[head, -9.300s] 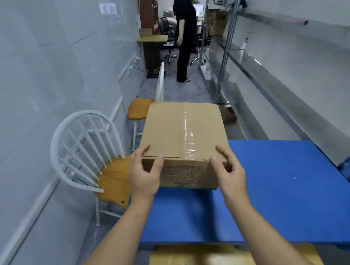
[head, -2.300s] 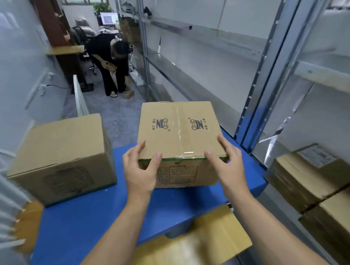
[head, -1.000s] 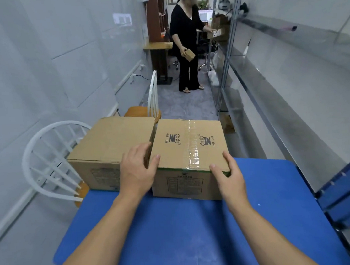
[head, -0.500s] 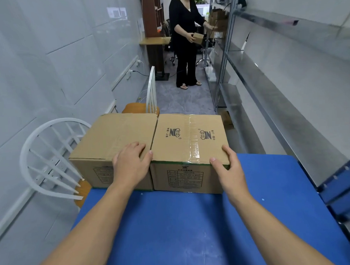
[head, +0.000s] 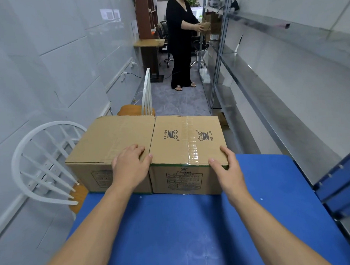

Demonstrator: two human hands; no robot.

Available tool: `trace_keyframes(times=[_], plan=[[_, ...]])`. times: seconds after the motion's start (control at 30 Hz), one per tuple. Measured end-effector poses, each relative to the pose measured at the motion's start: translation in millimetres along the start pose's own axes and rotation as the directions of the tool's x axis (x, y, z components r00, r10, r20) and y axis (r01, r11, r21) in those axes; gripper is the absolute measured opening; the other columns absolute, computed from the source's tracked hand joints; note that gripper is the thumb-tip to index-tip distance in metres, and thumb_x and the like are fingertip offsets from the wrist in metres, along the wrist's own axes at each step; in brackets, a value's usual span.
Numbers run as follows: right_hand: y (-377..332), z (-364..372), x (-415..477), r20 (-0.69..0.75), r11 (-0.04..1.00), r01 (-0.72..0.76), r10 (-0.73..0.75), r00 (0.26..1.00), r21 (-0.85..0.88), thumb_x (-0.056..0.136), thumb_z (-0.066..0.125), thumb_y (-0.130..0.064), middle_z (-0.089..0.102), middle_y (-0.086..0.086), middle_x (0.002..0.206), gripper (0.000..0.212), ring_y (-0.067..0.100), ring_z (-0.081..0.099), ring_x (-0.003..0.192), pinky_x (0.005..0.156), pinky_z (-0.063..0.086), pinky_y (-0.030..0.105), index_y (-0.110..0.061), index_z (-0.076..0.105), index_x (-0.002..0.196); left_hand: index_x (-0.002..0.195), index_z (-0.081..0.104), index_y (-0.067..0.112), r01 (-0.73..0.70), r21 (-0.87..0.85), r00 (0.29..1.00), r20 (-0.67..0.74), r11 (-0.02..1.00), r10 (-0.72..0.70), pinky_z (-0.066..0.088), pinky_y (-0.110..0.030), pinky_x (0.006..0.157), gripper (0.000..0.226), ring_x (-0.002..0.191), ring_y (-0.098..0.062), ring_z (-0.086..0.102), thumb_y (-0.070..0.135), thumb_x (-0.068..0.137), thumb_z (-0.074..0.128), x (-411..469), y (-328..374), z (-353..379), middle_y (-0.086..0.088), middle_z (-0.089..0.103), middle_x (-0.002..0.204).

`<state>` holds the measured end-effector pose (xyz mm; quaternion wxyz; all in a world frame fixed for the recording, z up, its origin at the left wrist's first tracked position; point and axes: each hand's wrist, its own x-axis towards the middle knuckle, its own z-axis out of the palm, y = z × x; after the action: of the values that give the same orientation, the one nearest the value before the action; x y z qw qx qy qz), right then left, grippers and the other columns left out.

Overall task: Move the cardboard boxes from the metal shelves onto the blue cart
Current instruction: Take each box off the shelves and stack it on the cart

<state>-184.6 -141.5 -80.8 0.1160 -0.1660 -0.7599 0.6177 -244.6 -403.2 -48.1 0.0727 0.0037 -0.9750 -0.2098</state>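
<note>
The left box [head: 110,139] and right box [head: 185,144] (the one with logos) are parked touching, side by side, at the cart [head: 174,232]'s far end. The right box's near corner is gripped by the right hand [head: 228,172]; the left hand [head: 130,168] is just laid loosely on the left box's top.

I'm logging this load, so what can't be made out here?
Head view only.
Label on left box: blurred, and the left hand covers part of that face.
Label on right box: too small to read.
Wheels and near edge of cart: cut off by the bottom edge.
</note>
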Motion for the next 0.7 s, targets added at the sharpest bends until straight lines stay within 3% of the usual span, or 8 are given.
trace_keyframes(times=[0.1, 0.27, 0.4, 0.57, 0.7], plan=[[-0.4, 2.0, -1.1, -0.001, 1.000, -0.001, 0.001, 1.000, -0.018, 0.093, 0.064, -0.039, 0.050, -0.014, 0.138, 0.055, 0.008, 0.052, 0.120, 0.091, 0.041, 0.026, -0.047, 0.040, 0.141, 0.141, 0.053, 0.023, -0.003, -0.020, 1.000, -0.013, 1.000, 0.003, 0.021, -0.044, 0.115, 0.049, 0.142, -0.018, 0.035, 0.046, 0.099, 0.045, -0.9, -0.5, 0.5, 0.002, 0.044, 0.152], [0.7, -2.2, -2.1, 0.012, 0.999, -0.008, 0.009, 1.000, -0.051, 0.091, 0.064, -0.045, 0.051, -0.014, 0.141, 0.056, 0.011, 0.049, 0.126, 0.108, 0.043, 0.040, -0.049, 0.039, 0.141, 0.142, 0.052, 0.023, -0.015, -0.030, 0.999, -0.029, 0.999, 0.014, 0.019, -0.044, 0.116, 0.055, 0.143, -0.018, 0.034, 0.054, 0.098, 0.043, -2.3, -1.4, 2.2, 0.001, 0.043, 0.153], [-3.6, -2.0, -4.1, -0.007, 0.997, 0.008, -0.008, 1.000, -0.082, 0.092, 0.063, -0.045, 0.049, -0.011, 0.142, 0.057, 0.011, 0.047, 0.128, 0.110, 0.041, 0.041, -0.045, 0.040, 0.144, 0.144, 0.049, 0.025, -0.025, 0.013, 1.000, 0.004, 1.000, 0.025, 0.019, -0.046, 0.118, 0.058, 0.144, -0.019, 0.032, 0.058, 0.097, 0.040, -3.0, 0.2, -0.9, 0.001, 0.040, 0.155], [-18.0, 1.0, -14.3, -0.109, 0.990, 0.071, -0.084, 0.990, -0.120, 0.094, 0.063, -0.039, 0.041, -0.007, 0.144, 0.056, 0.003, 0.045, 0.120, 0.105, 0.036, 0.027, -0.034, 0.043, 0.146, 0.141, 0.051, 0.024, -0.066, -0.037, 0.997, -0.045, 0.997, 0.065, 0.021, -0.052, 0.118, 0.054, 0.139, -0.019, 0.038, 0.053, 0.096, 0.046, -6.0, 6.5, -4.1, 0.001, 0.048, 0.148], [-23.0, -5.1, -29.7, -0.156, 0.986, 0.098, -0.119, 0.981, -0.133, 0.095, 0.062, -0.039, 0.039, -0.009, 0.144, 0.057, 0.001, 0.041, 0.118, 0.100, 0.032, 0.024, -0.037, 0.040, 0.147, 0.138, 0.052, 0.021, -0.219, -0.256, 0.974, -0.119, 0.942, 0.194, 0.030, -0.044, 0.114, 0.047, 0.130, -0.019, 0.044, 0.040, 0.095, 0.056, -21.6, 22.4, -7.9, 0.001, 0.054, 0.140]])
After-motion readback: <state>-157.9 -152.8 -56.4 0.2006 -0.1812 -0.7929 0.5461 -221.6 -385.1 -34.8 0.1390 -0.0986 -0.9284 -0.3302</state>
